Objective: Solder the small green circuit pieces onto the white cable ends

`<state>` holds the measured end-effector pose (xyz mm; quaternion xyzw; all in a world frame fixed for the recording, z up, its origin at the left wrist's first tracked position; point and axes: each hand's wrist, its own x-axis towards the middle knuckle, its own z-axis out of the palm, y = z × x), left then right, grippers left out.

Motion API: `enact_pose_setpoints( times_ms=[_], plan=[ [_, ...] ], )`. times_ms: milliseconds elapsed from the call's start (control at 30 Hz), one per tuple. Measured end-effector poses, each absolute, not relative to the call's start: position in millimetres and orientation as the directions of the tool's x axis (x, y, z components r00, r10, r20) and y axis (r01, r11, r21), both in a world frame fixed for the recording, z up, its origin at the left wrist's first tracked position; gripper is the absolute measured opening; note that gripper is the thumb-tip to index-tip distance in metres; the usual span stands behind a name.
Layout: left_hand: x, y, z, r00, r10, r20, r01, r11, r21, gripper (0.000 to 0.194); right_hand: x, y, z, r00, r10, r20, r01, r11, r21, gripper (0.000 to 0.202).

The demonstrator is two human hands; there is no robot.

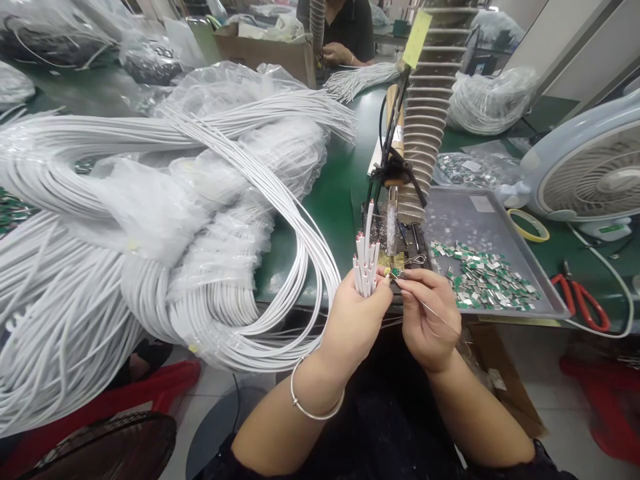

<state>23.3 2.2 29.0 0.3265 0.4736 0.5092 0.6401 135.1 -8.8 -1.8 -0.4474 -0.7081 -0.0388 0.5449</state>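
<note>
My left hand (356, 320) is closed round a bundle of white cables (367, 267), whose cut ends with reddish cores point up. Between my left thumb and forefinger a small yellowish tip shows near a small green circuit board (396, 273). My right hand (431, 319) pinches thin solder wire (434, 312) and its fingertips are at the little board; which finger bears the board is too small to tell. Just above both hands the metal shaft of a soldering iron (393, 227) hangs downward, its tip close to the board.
Coiled white cables (240, 293) in plastic cover the left. At right are a grey tray (500, 207) of small boards, yellow tape (528, 225), red-handled scissors (583, 303) and a fan (595, 167). A ribbed hose (427, 113) hangs centrally. A person (350, 33) sits opposite.
</note>
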Motion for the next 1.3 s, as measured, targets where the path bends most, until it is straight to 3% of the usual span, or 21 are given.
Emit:
enact_pose_setpoints(
  times_ms=[333,700,867,1300],
  plan=[
    [21.5,2.4,32.8,0.041,0.971,-0.236,-0.312,0.237,0.920,0.006,135.5,-8.6,-0.6,-0.020,0.594,0.804,0.674,0.602,-0.428,0.027],
    [21.7,0.4,25.6,0.064,0.956,-0.287,-0.291,0.293,0.911,0.008,138.1,-11.7,-6.1,-0.014,0.594,0.804,0.652,0.615,-0.443,0.026],
    [18.2,-0.8,18.2,0.086,0.957,-0.277,-0.269,0.290,0.918,0.004,139.3,-14.9,-9.3,0.027,0.628,0.778,0.598,0.613,-0.516,0.033],
    [3.0,-4.3,8.7,0.119,0.989,-0.089,-0.106,0.102,0.989,0.009,143.1,-19.7,1.2,-0.061,0.793,0.606,0.592,0.518,-0.617,0.025]
  ],
)
